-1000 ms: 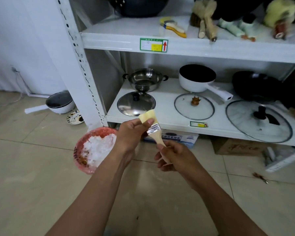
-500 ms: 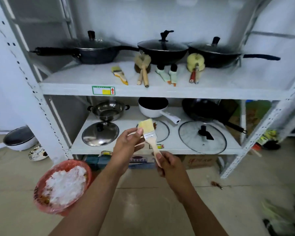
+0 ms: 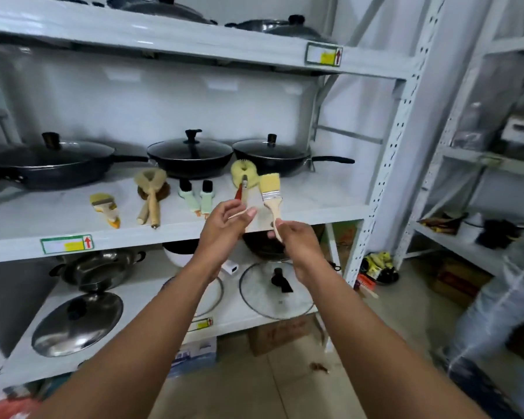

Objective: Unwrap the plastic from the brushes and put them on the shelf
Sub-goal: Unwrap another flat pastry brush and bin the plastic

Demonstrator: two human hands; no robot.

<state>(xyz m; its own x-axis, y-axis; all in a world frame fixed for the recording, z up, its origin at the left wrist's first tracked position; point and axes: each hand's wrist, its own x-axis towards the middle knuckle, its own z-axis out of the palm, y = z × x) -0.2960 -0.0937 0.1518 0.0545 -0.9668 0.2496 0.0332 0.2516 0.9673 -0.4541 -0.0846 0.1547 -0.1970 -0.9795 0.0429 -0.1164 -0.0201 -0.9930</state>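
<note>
Right grip (image 3: 298,240) pinches the paintbrush (image 3: 270,189) by the end of its wooden handle, bristles up.
Left grip (image 3: 224,228) is just beside it with fingers loosely curled; a thin pale strip shows at its fingertips, held or not I cannot tell. The brush is held up in front of the middle shelf (image 3: 315,204), where other brushes (image 3: 152,192) lie before lidded black pans (image 3: 191,155).

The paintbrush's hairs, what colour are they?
Pale yellow. The paintbrush held by the right hand shows best in the head view.
</note>
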